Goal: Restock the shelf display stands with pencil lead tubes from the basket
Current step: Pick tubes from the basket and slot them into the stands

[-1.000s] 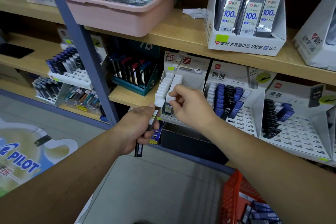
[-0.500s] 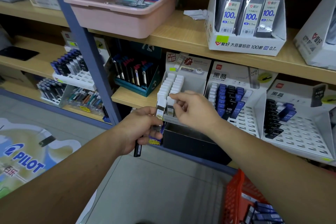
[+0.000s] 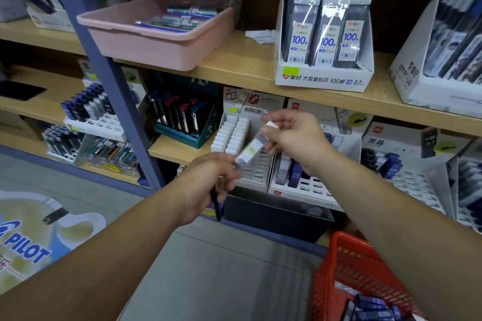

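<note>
Shelf (image 3: 247, 68): pale wood-grain board, matt. Pink tub (image 3: 156, 52): smooth matt plastic. Lead tube (image 3: 251, 150) — clear glossy plastic, opaque white cap, matt pale label. Basket (image 3: 344, 240): red plastic lattice. Display box (image 3: 323, 82) — white printed card, packs inside under shiny film.

packs (image 3: 326, 31): "100", "2B 0.7mm" | box (image 3: 323, 81): "爱好 大容量铅芯 100根 2B 0.7" | floor sign (image 3: 26, 250): "PILOT" | tube (image 3: 283, 171) in stand: "HB 0.5" | right stand (image 3: 375, 141): "黑晶"
</note>
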Motion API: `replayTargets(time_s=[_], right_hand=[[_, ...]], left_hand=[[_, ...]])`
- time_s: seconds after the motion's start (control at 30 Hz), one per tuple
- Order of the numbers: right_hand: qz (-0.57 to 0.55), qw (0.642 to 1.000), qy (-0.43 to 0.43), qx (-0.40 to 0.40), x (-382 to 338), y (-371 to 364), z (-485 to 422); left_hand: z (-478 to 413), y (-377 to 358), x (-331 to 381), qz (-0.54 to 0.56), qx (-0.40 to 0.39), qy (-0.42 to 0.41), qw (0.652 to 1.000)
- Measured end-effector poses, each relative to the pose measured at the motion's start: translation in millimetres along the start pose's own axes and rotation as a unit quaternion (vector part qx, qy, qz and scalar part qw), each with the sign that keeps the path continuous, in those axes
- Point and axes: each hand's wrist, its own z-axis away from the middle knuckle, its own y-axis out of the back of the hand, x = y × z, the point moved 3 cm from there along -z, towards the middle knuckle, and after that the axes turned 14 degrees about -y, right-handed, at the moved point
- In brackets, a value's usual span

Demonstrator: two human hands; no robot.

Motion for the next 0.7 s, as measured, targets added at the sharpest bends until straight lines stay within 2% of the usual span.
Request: replayTargets(time_s=[0.1,0.2,0.3,0.53,0.7], right_hand=[[0.092,0.993,0.037,0.062,2.1,17.3,-10.1],[0.122,0.987,0.057,0.088,10.4,18.2,-23.4],[0.152,0.975,0.082,0.142,9.3,14.6,-38.1],[0.294,0.939,0.076,0.161,7.6,1.8,-66.5],[0.284,0.941,0.062,0.173,15.0,-1.9,-75.1]], left_hand=[[-4.6,-4.4,-0.7,0.038,0.004,0.009,0.999],[-8.0,-5.2,-2.6,0.015,-0.01,0.001,1.0],[-9.2,-4.8,-5.7,0.047,-0.011,0.007,0.999],[-15.1,-4.2,-7.2,0.087,0.022,0.001,0.996],[-19.3,0.9,-7.1,0.096,0.039,-0.007,0.995]])
